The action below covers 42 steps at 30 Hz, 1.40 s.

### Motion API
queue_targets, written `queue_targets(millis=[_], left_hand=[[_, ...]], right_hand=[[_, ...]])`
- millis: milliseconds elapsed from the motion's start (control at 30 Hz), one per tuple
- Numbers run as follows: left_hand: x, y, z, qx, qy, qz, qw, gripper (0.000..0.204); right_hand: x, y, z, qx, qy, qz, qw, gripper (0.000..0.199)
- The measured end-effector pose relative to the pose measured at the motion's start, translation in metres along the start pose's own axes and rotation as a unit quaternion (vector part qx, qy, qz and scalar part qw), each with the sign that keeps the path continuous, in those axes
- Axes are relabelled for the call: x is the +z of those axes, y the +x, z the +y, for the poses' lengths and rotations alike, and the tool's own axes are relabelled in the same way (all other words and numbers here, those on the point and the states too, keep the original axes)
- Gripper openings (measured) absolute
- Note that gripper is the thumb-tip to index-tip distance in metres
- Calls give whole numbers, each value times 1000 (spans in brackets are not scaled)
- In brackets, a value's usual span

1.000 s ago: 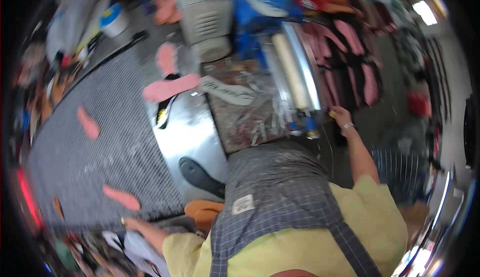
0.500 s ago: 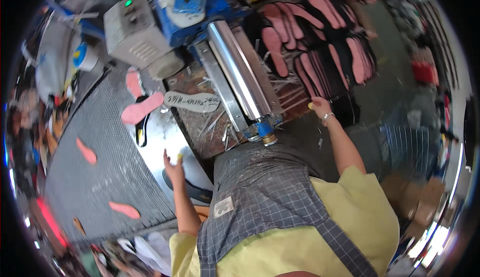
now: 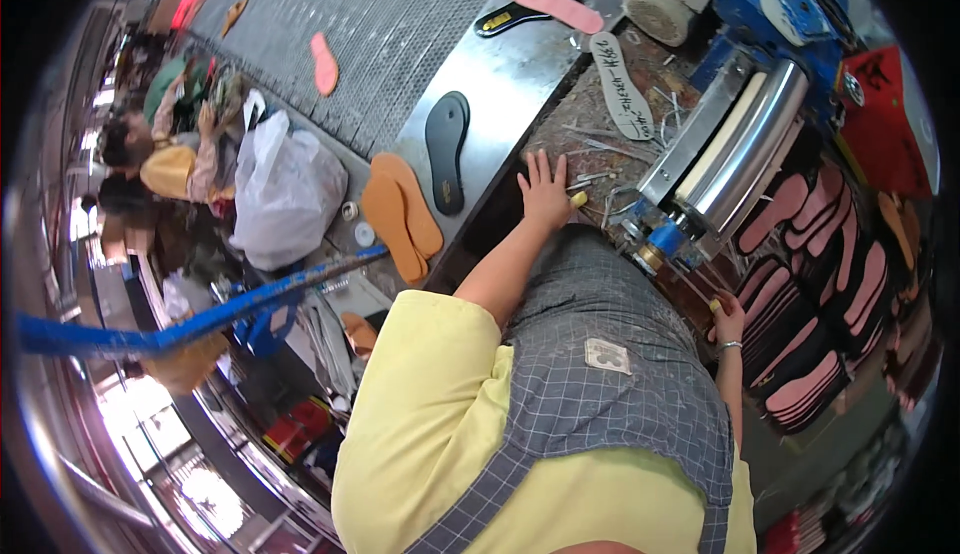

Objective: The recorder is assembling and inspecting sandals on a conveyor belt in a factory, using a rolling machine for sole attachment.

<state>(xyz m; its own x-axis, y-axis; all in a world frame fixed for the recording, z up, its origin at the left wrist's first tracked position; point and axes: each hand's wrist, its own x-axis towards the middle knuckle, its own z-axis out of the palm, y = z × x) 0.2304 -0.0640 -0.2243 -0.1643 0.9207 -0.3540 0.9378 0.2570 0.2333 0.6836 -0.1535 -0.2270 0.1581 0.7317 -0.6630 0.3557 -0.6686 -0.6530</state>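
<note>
Our left grip point(image 3: 545, 197) with fingers spread apart by the tabletop point(image 3: 557, 139), our right grip point(image 3: 722, 316) close by piled pink and black insoles point(image 3: 865, 284), we cannot tell if it holds any

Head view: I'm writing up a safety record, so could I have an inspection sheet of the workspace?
Surface: metal plate beside mesh belt
Job's things: dark insole on plate; orange insoles near its edge; pink-topped insoles piled beside metal roller
Clutter: pale scrap strips near roller
Left hand: fingers spread, beside scraps
Right hand: by pink-topped insoles; grip unclear
Cables: none clearly distinguishable
Surroundings: another person near white plastic bag
</note>
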Motion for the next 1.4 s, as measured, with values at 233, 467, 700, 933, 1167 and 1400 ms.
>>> queue_targets(millis=[233, 467, 700, 933, 1167, 1400], left_hand=[[-16, -33, -5, 11, 9, -36, 999, 70], [-35, -86, -70, -47, -231, 222, 946, 53], [-52, -71, -130, -151, -186, 295, 925, 69], [-71, -10, -149, -229, -166, 207, 937, 98], [-82, 3, -161, -254, -244, 187, 917, 104], [-120, 26, -176, -306, -366, 131, 869, 111]], right_hand=[[-5, 25, -11, -65, -75, -78, 992, 36], [25, 18, -9, -61, -151, -161, 973, 32], [45, 53, 34, -102, -204, -218, 949, 33], [53, 92, 50, -184, -279, -197, 922, 33], [87, 76, -34, -101, -299, -176, 932, 32], [113, 60, -88, -69, -311, -152, 936, 31]])
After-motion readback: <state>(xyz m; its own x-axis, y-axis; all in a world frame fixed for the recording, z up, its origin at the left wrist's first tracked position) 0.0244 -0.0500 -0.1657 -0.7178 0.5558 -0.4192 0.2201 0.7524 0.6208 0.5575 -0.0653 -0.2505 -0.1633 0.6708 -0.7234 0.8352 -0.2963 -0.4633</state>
